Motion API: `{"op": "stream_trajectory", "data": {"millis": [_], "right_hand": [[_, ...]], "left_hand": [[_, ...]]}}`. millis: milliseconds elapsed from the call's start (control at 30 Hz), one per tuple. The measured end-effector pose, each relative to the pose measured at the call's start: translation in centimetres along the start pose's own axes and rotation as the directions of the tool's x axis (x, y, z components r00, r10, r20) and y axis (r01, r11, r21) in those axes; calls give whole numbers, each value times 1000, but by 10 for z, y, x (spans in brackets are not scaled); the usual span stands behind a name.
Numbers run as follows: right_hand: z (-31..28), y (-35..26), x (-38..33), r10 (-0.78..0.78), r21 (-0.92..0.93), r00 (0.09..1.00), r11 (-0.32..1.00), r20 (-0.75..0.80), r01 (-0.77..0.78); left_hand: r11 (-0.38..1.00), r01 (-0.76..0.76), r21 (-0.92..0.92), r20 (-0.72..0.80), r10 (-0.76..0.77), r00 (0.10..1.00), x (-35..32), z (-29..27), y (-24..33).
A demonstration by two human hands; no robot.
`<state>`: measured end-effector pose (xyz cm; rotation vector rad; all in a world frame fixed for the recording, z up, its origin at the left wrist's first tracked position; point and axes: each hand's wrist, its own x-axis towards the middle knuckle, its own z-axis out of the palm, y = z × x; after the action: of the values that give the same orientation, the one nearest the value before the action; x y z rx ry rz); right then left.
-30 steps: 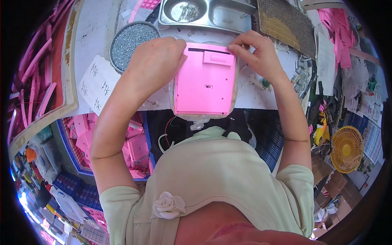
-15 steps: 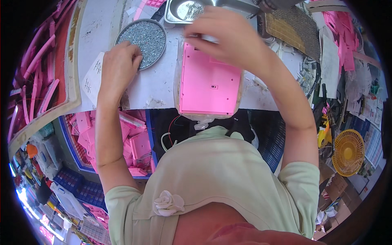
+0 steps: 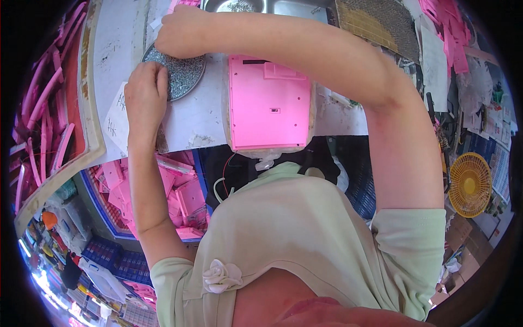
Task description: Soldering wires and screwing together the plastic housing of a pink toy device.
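A pink flat plastic housing (image 3: 268, 103) lies face down on a pad at the front edge of the white table (image 3: 120, 38). To its left stands a round dish of small silvery screws (image 3: 182, 73). My left hand (image 3: 144, 90) rests on the dish's left rim, fingers curled over the screws. My right arm reaches across above the housing, and my right hand (image 3: 182, 32) sits on the dish's far rim, fingers bent down into it. Whether either hand holds a screw is hidden.
A steel tray (image 3: 261, 6) stands at the table's far edge, a woven mat (image 3: 376, 22) to its right. A tray with pink strips (image 3: 49, 114) lies at left, a paper slip (image 3: 115, 120) near my left wrist. Below the table is a blue crate of pink parts (image 3: 174, 196); a yellow fan (image 3: 469, 185) is at right.
My right hand left the housing and crossed left to the screw dish. My left hand moved from the housing to the dish's left rim. The housing stayed put.
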<state>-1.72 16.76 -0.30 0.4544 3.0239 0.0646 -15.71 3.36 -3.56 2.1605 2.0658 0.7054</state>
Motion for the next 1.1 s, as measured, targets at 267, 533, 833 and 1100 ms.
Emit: {"op": "stream_trajectory", "data": {"millis": [267, 533, 833, 1100], "right_hand": [[15, -1, 0, 29, 55, 998, 998, -57, -26], [-10, 8, -13, 140, 136, 979, 983, -148, -120], [-18, -21, -238, 341, 574, 852, 816, -398, -58], [9, -51, -269, 394, 439, 833, 874, -389, -208]], "left_hand": [[989, 144, -30, 193, -136, 972, 15, -10, 7], [999, 46, -2, 212, -44, 976, 9, -18, 6], [994, 59, -89, 77, -53, 996, 0, -13, 12], [902, -364, -232, 73, 389, 918, -17, -16, 111]]}}
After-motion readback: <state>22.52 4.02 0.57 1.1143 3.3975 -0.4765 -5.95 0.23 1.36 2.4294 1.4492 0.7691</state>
